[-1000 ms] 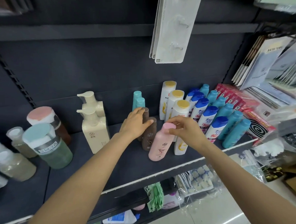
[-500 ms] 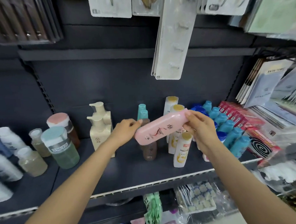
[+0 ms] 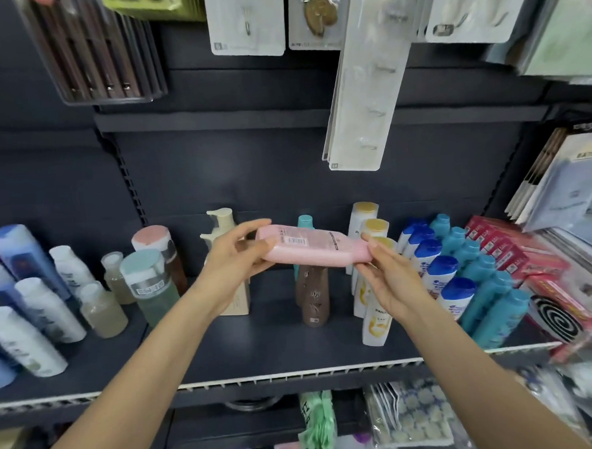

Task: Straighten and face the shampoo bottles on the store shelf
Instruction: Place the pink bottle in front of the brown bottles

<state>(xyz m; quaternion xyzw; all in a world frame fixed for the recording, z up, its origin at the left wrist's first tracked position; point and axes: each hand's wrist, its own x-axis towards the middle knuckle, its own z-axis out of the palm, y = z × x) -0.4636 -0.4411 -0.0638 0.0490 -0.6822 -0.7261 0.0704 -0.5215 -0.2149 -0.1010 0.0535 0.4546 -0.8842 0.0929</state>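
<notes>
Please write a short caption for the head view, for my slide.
Both hands hold a pink bottle sideways above the shelf, barcode side up.

We see a smooth, slightly glossy pink plastic bottle [image 3: 315, 250], a matt dark metal shelf [image 3: 260, 349], and shiny plastic blue caps [image 3: 442, 267].

Two bare forearms, no sleeves seen up to the frame edge. Left hand [image 3: 236, 261] and right hand [image 3: 390, 281] uncovered: no gloves, rings, watch or bracelet.
</notes>
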